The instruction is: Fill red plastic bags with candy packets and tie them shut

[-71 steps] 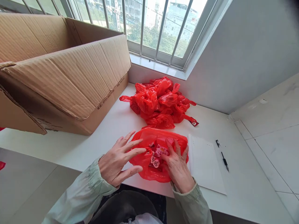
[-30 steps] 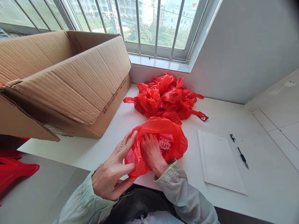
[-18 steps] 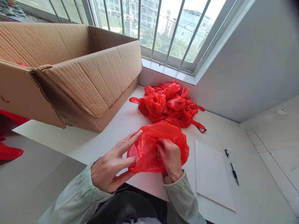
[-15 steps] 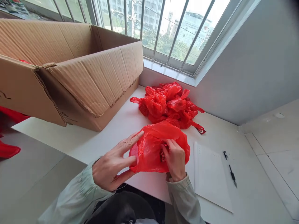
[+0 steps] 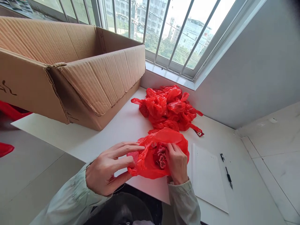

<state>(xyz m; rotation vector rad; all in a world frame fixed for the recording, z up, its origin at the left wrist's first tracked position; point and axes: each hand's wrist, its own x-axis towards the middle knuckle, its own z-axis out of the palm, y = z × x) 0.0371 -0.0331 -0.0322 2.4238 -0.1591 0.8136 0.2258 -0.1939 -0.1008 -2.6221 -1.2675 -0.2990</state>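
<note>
A red plastic bag [image 5: 146, 164] lies open at the near edge of the white table. My left hand [image 5: 110, 165] grips its left rim, with fingers outside and over the gathered plastic. Inside the mouth, several dark red packets [image 5: 161, 157] with pale printed characters show. My right hand [image 5: 177, 161] reaches into the bag from the right, its fingers bent and pressed together beside the packets. The fingertips are partly hidden, so whether they pinch a packet or the plastic cannot be made out.
Behind the bag lies a heap of knotted red plastic bags [image 5: 166, 106]. A large open cardboard box [image 5: 100, 84] stands at the left. To the right are a white notepad [image 5: 208, 178], a black pen [image 5: 229, 178] and its cap [image 5: 222, 157]. A barred window and wall border the table.
The right hand has shifted slightly, and more of the dark red packets show in the bag's mouth. My left hand stays on the rim. The view has tilted a little.
</note>
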